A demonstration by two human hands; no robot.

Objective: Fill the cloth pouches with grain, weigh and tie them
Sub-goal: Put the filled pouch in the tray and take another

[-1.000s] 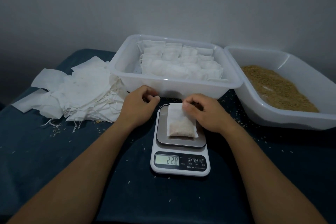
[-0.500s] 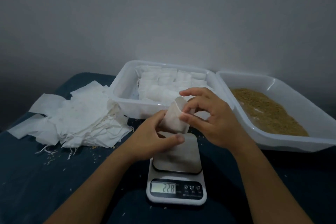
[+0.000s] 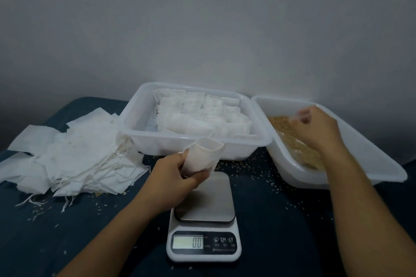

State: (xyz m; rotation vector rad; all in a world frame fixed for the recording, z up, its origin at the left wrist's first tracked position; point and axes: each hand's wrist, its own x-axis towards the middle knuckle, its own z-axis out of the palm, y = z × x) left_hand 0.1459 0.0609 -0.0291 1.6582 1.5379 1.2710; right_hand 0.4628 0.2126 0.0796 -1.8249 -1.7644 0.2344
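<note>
Left hand (image 3: 173, 177) has its grip curled round a white cloth pouch (image 3: 202, 157), thumb across the front and fingers behind, holding it upright above the far edge of the scale (image 3: 203, 218) and clear of the steel platform. The pouch is soft and slightly crumpled, a pale off-white weave, with its mouth standing open at the top in a rounded oval; a thin drawstring trails from the rim toward the tray behind. How much grain it holds cannot be told from outside.

The right hand (image 3: 317, 128) is over the tray of grain (image 3: 337, 177) on the right, motion-blurred, fingers bunched near a small clear object that is too smeared to identify; whether the grip is closed on anything I cannot tell. The grain (image 3: 292, 141) is a tan, sandy heap sloping down the tilted tray.

The scale's display reads 0.0. Behind it sits a white tray of filled pouches (image 3: 254, 141), packed in neat rows. To the left, a loose heap of flat empty pouches (image 3: 74, 155) with dangling strings lies on the dark blue counter (image 3: 67, 231), and stray grains are scattered around the scale and trays.
</note>
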